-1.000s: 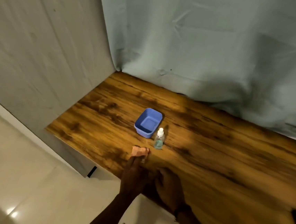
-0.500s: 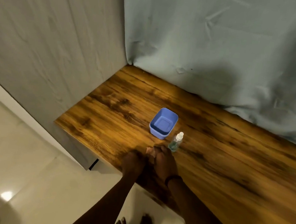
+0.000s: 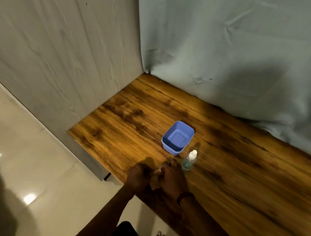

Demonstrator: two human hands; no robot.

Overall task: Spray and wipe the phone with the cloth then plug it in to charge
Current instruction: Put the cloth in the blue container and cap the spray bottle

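Matt wood-grain table [image 3: 239, 183]; blue plastic tub [image 3: 177, 138]; clear plastic bottle [image 3: 188, 162]; glossy floor tiles [image 3: 42, 164].

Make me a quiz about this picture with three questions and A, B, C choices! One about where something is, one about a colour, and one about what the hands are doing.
1. Where is the bottle compared with the tub?
A. inside it
B. beside it, on the table
C. down on the floor

2. What colour is the tub?
A. red
B. green
C. blue

3. What are the left hand and right hand doing?
A. gripping the cloth between them
B. lying flat and empty
C. lifting the bottle

Answers:
1 B: it stands upright on the wood next to the tub's near corner.
2 C: its walls and bottom are blue all over.
3 A: the cloth is bunched between the two curled hands at the table's near edge.
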